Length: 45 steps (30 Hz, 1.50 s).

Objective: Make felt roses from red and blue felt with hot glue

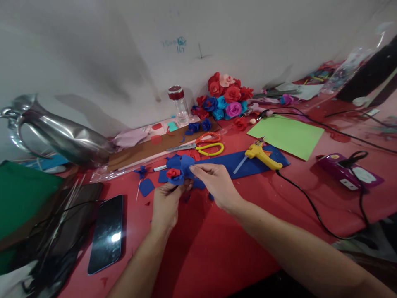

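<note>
My left hand (167, 203) is closed around the base of a small paper flower (174, 175) with a red centre and blue outer petals. Between the thumb and fingers of my right hand (217, 182) is a blue paper petal (186, 164), held right beside the flower. Whether petal and flower touch I cannot tell. Behind the hands lie more blue paper pieces and a white marker (160, 168). A loose blue petal (147, 187) rests to the left, near a thin stick topped with blue paper (141, 171).
A yellow glue gun (263, 155) lies on a blue paper strip (228, 163), its cord trailing right. Yellow-handled scissors (211, 148), green paper (287, 134), a paper-flower bunch (228, 97) and a glass jar (180, 105) stand farther back. A phone (107, 234) and metal jug (62, 130) are left.
</note>
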Each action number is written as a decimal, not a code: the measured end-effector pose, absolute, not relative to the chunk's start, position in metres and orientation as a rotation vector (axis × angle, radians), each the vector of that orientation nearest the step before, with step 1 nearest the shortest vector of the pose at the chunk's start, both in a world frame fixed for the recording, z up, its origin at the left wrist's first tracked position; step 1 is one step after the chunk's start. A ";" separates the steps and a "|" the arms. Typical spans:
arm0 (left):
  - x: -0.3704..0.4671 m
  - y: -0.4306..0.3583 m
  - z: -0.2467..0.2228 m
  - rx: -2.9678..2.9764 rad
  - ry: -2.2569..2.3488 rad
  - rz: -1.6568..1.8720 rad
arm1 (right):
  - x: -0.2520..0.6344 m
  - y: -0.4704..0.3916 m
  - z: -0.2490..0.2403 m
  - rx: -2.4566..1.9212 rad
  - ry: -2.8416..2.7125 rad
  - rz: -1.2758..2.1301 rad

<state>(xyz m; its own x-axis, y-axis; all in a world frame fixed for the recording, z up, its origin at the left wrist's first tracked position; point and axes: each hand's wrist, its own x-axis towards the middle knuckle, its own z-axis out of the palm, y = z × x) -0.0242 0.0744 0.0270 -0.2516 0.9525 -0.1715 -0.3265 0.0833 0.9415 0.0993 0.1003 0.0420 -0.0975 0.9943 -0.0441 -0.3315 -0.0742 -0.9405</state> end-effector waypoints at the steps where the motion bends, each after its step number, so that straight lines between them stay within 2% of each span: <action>1: -0.024 0.074 0.026 0.733 1.219 1.436 | 0.099 0.100 0.042 -0.943 -0.983 1.467; 34: -0.025 0.071 0.028 0.782 1.214 1.352 | 0.095 0.092 0.045 -0.878 -1.038 1.631; 45: -0.027 0.074 0.031 0.715 1.277 1.322 | 0.103 0.101 0.051 -1.027 -0.901 1.495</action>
